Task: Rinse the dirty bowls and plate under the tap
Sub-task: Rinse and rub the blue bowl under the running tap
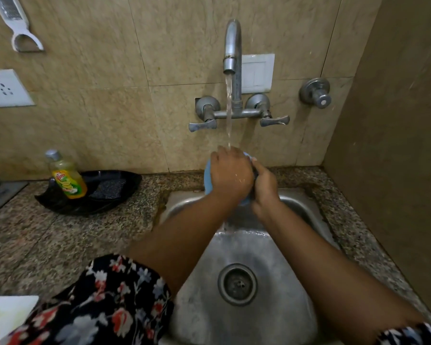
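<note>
Head view, hands: your left hand (230, 171) and your right hand (264, 189) meet in the centre of the frame, over the back edge of the sink (279, 257).
Task thing: a blue dish (207, 171) is between the two hands, standing on its edge; only a blue strip shows at the left of your left hand, so I cannot tell if it is a bowl or the plate.
Left grip: closed over the dish from the front, fingers curled on its upper rim.
Right grip: closed on the right side of the dish; the fingers are mostly hidden.
Water: the tap (232, 46), upper centre, runs, and the stream lands on your left hand and the top of the dish.
Other dishes: no other bowl or plate is visible in the sink.
Risk, slipping: I judge the wet dish can slide out of your hands and hit the steel sink, because only its edges are held.
Risk, splashing: water that bounces from your knuckles can reach the wall switch (258, 73) behind the tap and the socket (5, 88) at the left edge.
Table, left: a soap bottle (66, 176) stands in a black tray (125, 181), beside a dark scrubber (108, 189).
Writing: the bottle label is yellow and green with a red logo; it looks like "Vim", but it is blurred.
</note>
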